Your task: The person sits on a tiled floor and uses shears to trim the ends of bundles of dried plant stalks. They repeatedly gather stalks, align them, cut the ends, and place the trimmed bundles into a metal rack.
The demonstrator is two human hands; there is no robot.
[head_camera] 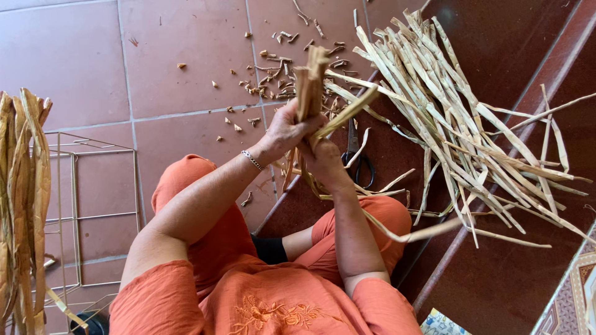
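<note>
Both hands, left and right, clasp a light, stiff, brittle-looking bundle of dried strips at its lower end.

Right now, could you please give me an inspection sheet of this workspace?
Surface: reddish tiled floor, with a darker step on the right.
Job's things: bundle of dried strips held upright; loose pile of strips fanned out on the right.
Clutter: cut scraps scattered on the tiles; scissors lying under the strips.
Grippers: left hand and right hand both closed around the bundle.
Cables: nothing seen.
Surroundings: wire frame and hanging dried strips on the left.
</note>
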